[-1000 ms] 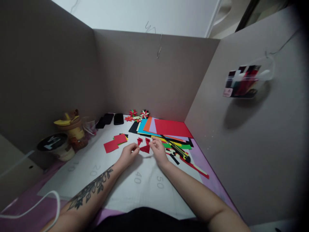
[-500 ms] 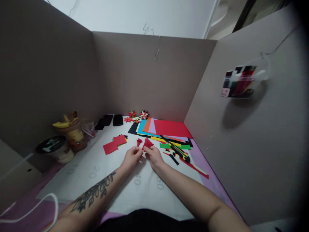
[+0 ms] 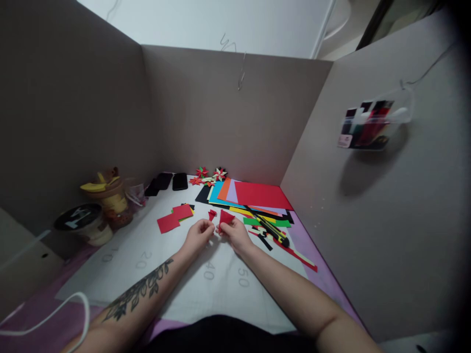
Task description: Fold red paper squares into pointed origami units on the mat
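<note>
My left hand (image 3: 198,234) and my right hand (image 3: 235,234) meet over a white cutting mat (image 3: 176,279), fingers pinched. My right hand holds a small folded red paper piece (image 3: 225,218); my left fingertips pinch close beside it, and what they grip is too small to make out. Another small folded red piece (image 3: 212,214) lies just beyond my hands. Red paper squares (image 3: 174,218) lie to the left of my hands on the mat.
A stack of coloured paper sheets (image 3: 257,196) with a yellow utility knife (image 3: 272,230) and paper strips lies right. Folded paper stars (image 3: 211,175) and dark phones (image 3: 171,181) sit at the back. Cups (image 3: 95,215) stand left. Cardboard walls enclose the desk; a clear holder (image 3: 371,125) hangs right.
My hands have drawn closer together. The red piece, first stretched flat between them, is now folded up in my right hand's fingers.
</note>
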Motion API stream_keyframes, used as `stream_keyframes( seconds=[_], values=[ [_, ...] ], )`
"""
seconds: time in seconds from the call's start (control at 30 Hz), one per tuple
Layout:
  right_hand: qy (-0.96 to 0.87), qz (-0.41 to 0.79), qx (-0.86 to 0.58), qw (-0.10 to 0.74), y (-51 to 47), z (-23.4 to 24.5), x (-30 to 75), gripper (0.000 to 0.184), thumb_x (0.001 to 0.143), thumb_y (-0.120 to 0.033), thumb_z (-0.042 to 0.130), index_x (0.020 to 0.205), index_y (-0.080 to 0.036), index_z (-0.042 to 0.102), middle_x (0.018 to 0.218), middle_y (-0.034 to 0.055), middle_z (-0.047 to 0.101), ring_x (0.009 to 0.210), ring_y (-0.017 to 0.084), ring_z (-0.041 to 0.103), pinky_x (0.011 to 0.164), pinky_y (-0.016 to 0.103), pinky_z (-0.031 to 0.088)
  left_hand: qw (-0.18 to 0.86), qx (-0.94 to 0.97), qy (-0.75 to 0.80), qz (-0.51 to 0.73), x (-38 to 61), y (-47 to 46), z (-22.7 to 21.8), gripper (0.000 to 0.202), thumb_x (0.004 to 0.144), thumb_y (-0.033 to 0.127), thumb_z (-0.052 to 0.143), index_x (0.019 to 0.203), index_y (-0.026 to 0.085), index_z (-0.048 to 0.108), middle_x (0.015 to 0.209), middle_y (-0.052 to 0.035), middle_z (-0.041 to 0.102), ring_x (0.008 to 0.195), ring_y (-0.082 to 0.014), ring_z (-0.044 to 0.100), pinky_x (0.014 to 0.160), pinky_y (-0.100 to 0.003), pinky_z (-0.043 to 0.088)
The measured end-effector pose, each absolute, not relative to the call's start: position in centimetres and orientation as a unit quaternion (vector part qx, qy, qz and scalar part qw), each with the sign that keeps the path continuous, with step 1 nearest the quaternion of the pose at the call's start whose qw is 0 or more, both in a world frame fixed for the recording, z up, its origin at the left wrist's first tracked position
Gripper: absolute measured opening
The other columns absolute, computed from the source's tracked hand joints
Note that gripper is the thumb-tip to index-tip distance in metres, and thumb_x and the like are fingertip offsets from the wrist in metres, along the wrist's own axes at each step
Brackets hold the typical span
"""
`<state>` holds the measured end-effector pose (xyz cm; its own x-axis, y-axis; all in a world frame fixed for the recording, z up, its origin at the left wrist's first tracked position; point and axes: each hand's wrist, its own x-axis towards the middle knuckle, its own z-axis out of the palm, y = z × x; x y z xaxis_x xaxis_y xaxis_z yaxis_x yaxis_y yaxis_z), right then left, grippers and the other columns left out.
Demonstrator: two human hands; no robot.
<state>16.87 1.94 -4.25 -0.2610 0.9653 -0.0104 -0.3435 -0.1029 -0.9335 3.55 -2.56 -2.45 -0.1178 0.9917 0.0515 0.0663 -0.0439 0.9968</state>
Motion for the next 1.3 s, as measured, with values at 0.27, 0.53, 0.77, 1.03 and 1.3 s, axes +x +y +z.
stream_keyframes(
  seconds=[0.27,0.53,0.77,1.03,1.3],
  values=[
    [-0.575,0.576,-0.349,0.463,1.5,-4.3,17.2,0.012,0.073,-0.025,0.05,0.08,-0.019,0.058,0.057,-0.0052,0.051,0.048,0.009,0.043,0.047,0.021,0.032,0.444,0.454,0.486,0.6,3.2,-2.1,-2.3,0.036,0.071,0.038,0.063,0.098,0.018,0.05,0.078,0.0001,0.057,0.065,-0.0106,0.054,0.056,-0.021,0.044],
    [-0.647,0.476,-0.361,0.474,1.9,-4.6,17.8,0.013,0.07,-0.02,0.053,0.083,-0.02,0.054,0.063,-0.0054,0.047,0.057,0.011,0.044,0.057,0.023,0.036,0.489,0.5,0.471,0.537,2.8,-2.4,-2.3,0.027,0.069,0.029,0.063,0.085,0.019,0.043,0.061,0.0059,0.054,0.049,-0.008,0.049,0.047,-0.018,0.036],
    [-0.614,0.476,-0.372,0.508,2.3,-4.7,18.0,0.013,0.068,-0.023,0.06,0.073,-0.019,0.048,0.061,-0.0057,0.045,0.054,0.01,0.042,0.052,0.022,0.034,0.513,0.544,0.475,0.464,2.7,-2.6,-2.0,0.01,0.066,0.022,0.059,0.072,0.015,0.055,0.055,0.0043,0.053,0.047,-0.0076,0.045,0.047,-0.018,0.032],
    [-0.635,0.489,-0.335,0.496,1.8,-3.9,18.3,0.003,0.071,-0.02,0.053,0.072,-0.019,0.055,0.066,-0.0023,0.055,0.062,0.013,0.051,0.06,0.024,0.04,0.533,0.51,0.523,0.427,2.4,-2.5,-2.0,0.03,0.065,0.02,0.052,0.089,0.013,0.069,0.056,-0.0001,0.059,0.046,-0.0089,0.044,0.046,-0.02,0.029],
    [-0.658,0.479,-0.348,0.467,1.5,-3.8,18.3,0.013,0.065,-0.014,0.055,0.075,-0.019,0.063,0.077,0.0017,0.064,0.07,0.016,0.057,0.065,0.027,0.045,0.564,0.458,0.476,0.494,2.0,-2.2,-1.5,0.029,0.066,0.023,0.055,0.091,0.013,0.067,0.078,-0.0064,0.067,0.059,-0.0119,0.055,0.055,-0.022,0.04]
  ],
)
